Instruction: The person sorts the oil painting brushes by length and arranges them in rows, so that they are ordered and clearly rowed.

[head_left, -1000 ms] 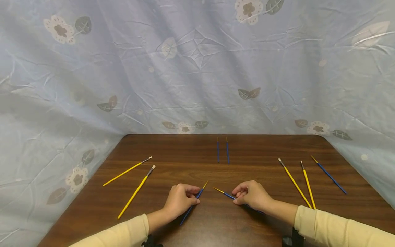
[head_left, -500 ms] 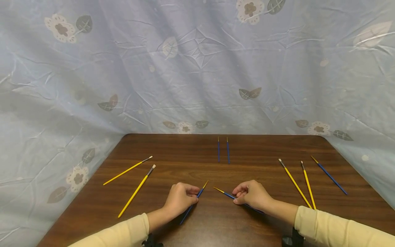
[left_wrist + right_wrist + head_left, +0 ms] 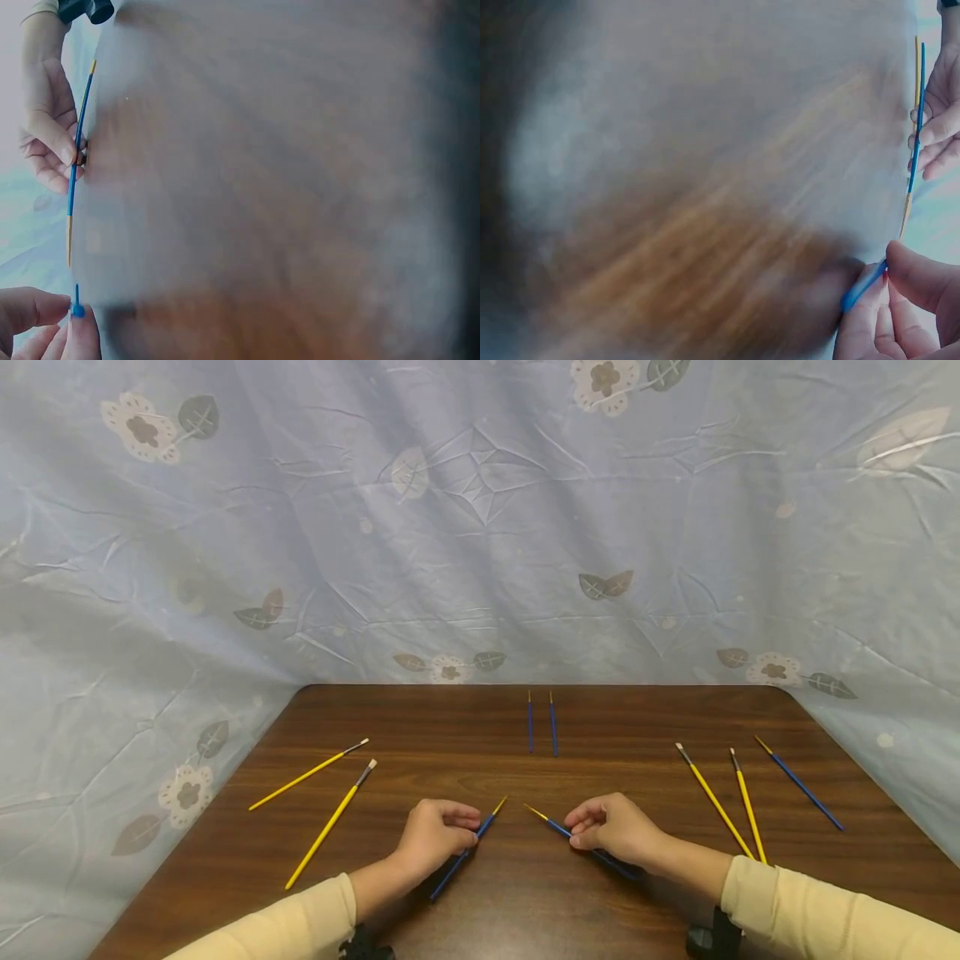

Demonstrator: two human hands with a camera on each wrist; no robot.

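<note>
Two blue paintbrushes with gold-coloured tips are in the hands, near the table's front. My left hand (image 3: 438, 837) pinches one blue paintbrush (image 3: 487, 827) between thumb and fingers, its tip slanting away and to the right. The other blue paintbrush (image 3: 557, 828) is pinched by my right hand (image 3: 617, 828), its tip slanting away and to the left. The two tips point towards each other with a small gap between. In the left wrist view the left brush's handle (image 3: 77, 304) shows end-on. The right wrist view shows the right brush's handle (image 3: 864, 287) between thumb and fingers.
Two yellow paintbrushes (image 3: 324, 835) lie at the left of the brown table (image 3: 450, 760). To the right lie two more yellow brushes (image 3: 716, 802) and a blue brush (image 3: 802, 787). Two thin blue brushes (image 3: 553, 727) lie near the back edge, before a flowered cloth (image 3: 480, 568).
The right brush's tip has moved slightly right and away. My left hand has shifted a little left with its brush. Both hands keep their grip, and the brushes on the table stay put.
</note>
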